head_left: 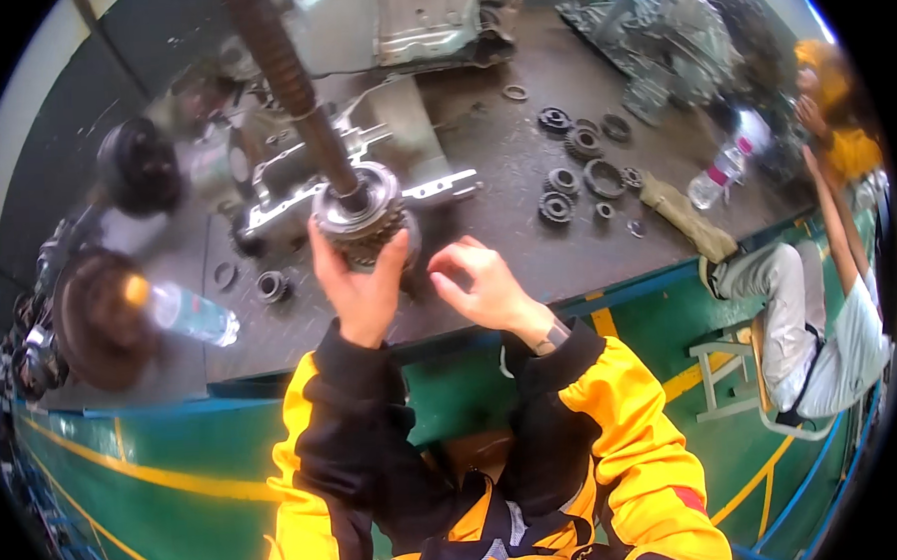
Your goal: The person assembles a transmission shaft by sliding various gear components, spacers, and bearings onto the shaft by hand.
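I see the gear shaft (pixel 306 106) held upright over the desk (pixel 504 177), my left hand (pixel 361 284) clenched around its toothed gear (pixel 364 219). My right hand (pixel 479 284) hovers beside it, fingers loose, grasping nothing. Loose gears (pixel 564 180) lie beyond.

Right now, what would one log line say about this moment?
left hand: grips gear on shaft | right hand: open, beside gear | bench: loose gears, bottle
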A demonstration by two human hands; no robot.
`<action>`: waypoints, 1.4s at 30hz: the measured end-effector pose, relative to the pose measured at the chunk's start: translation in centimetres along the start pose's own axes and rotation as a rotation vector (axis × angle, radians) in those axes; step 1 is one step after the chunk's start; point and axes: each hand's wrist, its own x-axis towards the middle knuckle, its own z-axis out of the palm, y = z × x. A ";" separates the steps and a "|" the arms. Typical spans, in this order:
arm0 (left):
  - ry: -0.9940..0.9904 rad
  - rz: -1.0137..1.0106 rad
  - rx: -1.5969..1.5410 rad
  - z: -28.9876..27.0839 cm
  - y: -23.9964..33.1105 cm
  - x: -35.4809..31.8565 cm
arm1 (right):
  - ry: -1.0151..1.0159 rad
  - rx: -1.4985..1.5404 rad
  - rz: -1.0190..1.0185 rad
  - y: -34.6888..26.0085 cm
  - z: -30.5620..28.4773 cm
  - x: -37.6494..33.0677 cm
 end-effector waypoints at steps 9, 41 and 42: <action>-0.034 -0.018 -0.060 -0.5 0.0 0.1 | -0.054 0.107 0.021 -1.4 1.4 0.5; -0.023 0.007 0.026 0.0 0.4 -0.2 | -0.116 0.128 0.070 -1.7 2.0 -0.4; -0.010 0.023 0.031 -0.1 0.1 -0.3 | -0.127 0.140 0.071 -2.0 1.9 -0.4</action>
